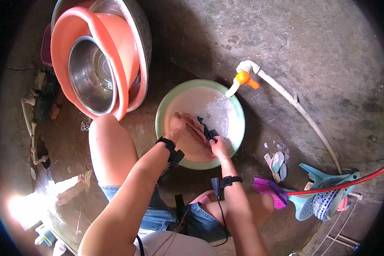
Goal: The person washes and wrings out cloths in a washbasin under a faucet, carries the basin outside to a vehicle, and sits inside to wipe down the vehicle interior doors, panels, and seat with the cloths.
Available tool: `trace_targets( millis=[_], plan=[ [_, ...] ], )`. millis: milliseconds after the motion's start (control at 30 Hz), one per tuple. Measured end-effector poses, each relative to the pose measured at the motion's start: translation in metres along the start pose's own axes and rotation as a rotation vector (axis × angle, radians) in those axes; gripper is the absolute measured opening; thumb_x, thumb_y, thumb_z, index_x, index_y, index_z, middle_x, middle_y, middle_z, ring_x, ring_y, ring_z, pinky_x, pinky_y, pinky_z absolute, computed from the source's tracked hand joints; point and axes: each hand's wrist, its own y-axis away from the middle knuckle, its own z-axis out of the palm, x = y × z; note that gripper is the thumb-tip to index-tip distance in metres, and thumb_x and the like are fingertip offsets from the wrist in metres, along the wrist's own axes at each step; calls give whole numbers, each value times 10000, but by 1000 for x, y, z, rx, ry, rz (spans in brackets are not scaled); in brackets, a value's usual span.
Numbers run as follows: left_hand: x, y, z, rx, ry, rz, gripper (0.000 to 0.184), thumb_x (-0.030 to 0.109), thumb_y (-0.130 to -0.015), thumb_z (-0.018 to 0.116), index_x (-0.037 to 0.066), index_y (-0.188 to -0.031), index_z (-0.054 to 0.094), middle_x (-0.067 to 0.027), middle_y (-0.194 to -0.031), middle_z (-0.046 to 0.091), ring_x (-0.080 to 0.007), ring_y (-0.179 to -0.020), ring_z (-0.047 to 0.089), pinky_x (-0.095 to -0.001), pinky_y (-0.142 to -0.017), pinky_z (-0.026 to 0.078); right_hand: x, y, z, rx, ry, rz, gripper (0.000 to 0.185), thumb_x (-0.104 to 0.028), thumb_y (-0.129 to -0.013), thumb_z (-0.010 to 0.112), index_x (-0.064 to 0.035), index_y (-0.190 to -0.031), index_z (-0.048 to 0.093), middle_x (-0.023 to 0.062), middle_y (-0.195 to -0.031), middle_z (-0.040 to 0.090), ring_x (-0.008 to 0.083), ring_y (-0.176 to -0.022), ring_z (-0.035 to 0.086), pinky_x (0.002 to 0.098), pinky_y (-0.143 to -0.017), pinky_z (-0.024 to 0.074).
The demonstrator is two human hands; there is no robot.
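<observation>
A round basin with a pale green rim [159, 121] holds cloudy water, and water runs into it from a white tap [231, 90] with an orange handle. Inside lies a wet brownish-pink cloth [195, 130] with a dark strip [205, 129] along its right side. My left hand [177, 127] is closed on the cloth's left part, its fingertips partly hidden. On the right, my right hand [219, 147] grips the dark strip near the basin's lower right wall, fingers closed. Both wrists wear black straps.
Stacked coral basins [128, 47] with a steel bowl [91, 74] lean at the upper left. At the right are a brush [277, 164], a purple broom [271, 192] with a red handle, and a light blue plastic stool [305, 207]. A white pipe [296, 102] runs along the wall.
</observation>
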Motion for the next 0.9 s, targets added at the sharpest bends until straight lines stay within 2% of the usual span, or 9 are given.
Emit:
trace_targets(
  millis=[67,133,267,367,433,533,667,733,900],
  plan=[
    [-17,-5,-3,192,-25,-76,226,158,-833,504,-23,-897,623,-207,-834,644,-338,-833,632,-393,-747,491,-32,23,-11,127,265,-96,456,-150,-814,583,-56,-1236,438,251,-1127,526,402,-1094,496,502,-922,398],
    [-61,-28,0,-595,-856,136,288,148,-826,499,-9,-1056,574,-212,-919,637,-347,-896,618,-411,-801,480,-47,35,-11,205,486,-262,509,-137,-831,512,-58,-1311,363,297,-1208,476,464,-1207,372,503,-1003,315],
    [-11,-12,-12,-515,-901,65,366,158,-821,522,28,-1164,520,-206,-1165,559,-315,-1088,542,-406,-886,450,-26,21,11,-6,628,-157,714,-277,-774,600,-108,-1383,270,341,-1414,170,448,-1341,146,482,-1049,259],
    [40,8,-21,-329,-1045,267,362,189,-813,551,71,-1156,539,-178,-1303,452,-280,-1246,407,-406,-947,412,-28,20,11,-44,586,-27,748,-277,-758,609,-119,-1394,248,335,-1408,199,432,-1324,222,496,-1015,311],
    [32,8,-14,-454,-939,788,368,209,-801,556,78,-1145,550,-145,-1327,404,-268,-1289,325,-408,-969,386,-24,26,8,-63,666,-132,681,-253,-761,601,-105,-1358,308,319,-1388,257,437,-1301,267,512,-981,343],
    [16,10,-3,-622,-887,989,350,199,-833,501,89,-1162,547,-87,-1315,415,-276,-1222,386,-431,-962,377,-18,20,0,-208,756,-245,518,-208,-772,580,-82,-1252,431,284,-1320,383,438,-1244,360,530,-916,398],
    [16,6,13,-711,-1011,392,314,232,-842,504,80,-1094,615,-104,-1258,472,-270,-1218,388,-417,-1010,337,-21,16,-17,-94,642,-328,277,-173,-823,498,-84,-1082,546,216,-1115,565,381,-1147,482,511,-859,435],
    [32,14,1,-400,-1060,209,287,264,-787,550,139,-1018,662,-75,-1161,544,-235,-1194,411,-420,-999,345,-21,13,-17,-6,567,-277,276,-181,-846,466,-103,-1101,539,200,-1088,579,371,-1096,517,485,-852,437],
    [70,17,-11,-507,-1320,510,294,317,-769,578,141,-984,677,-74,-1156,537,-250,-1192,412,-439,-991,345,-44,13,-12,-168,569,-113,263,-182,-845,467,-122,-1086,554,198,-1124,560,374,-1052,538,463,-863,436]
  ],
)
